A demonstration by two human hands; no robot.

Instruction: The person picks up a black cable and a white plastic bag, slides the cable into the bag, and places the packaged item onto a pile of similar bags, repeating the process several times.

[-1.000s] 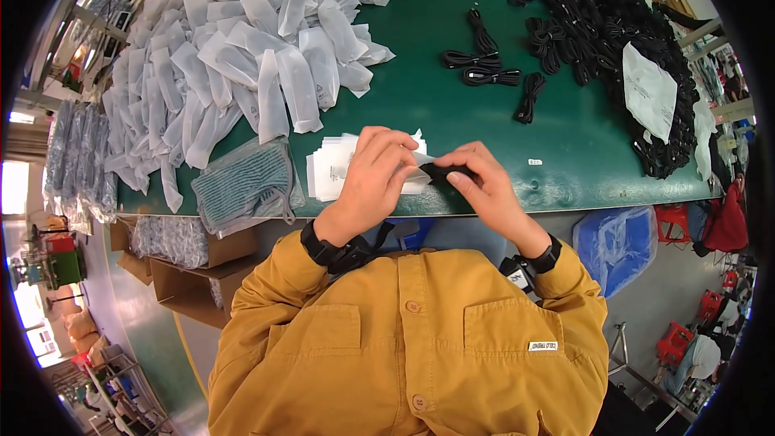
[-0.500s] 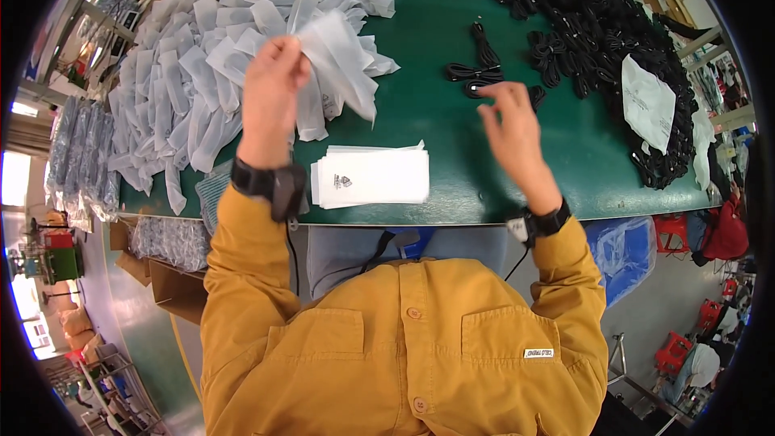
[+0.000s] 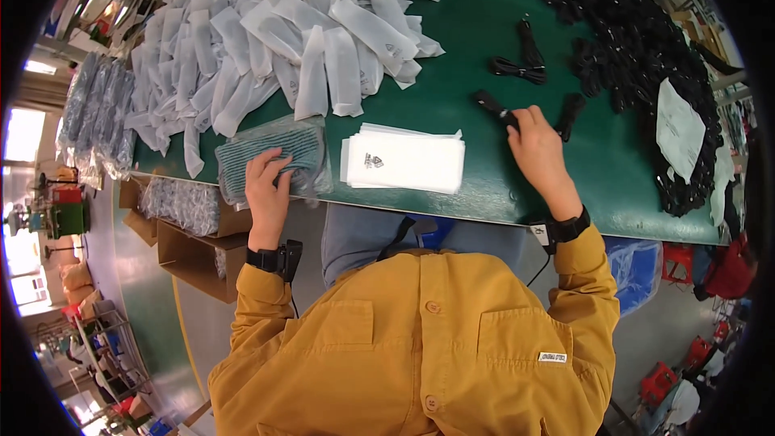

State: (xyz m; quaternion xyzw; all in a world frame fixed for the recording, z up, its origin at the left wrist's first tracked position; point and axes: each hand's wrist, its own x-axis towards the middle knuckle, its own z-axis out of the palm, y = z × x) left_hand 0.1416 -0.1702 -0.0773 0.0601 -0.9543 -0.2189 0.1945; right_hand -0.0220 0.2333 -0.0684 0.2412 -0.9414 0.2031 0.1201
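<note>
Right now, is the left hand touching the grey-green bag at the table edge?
Touching. The head view shows the left hand with fingers resting on the grey-green bag; no gap visible.

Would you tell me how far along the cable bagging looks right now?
Done: many filled white pouches piled on the green table. In hand: right hand touches one black cable; left hand rests on a bagged stack. Left: a large heap of loose cables and empty pouches.

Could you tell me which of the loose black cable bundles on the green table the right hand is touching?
The right hand touches the short black cable bundle just left of its fingertips; the coiled black bundle farther up the table lies untouched.
</note>
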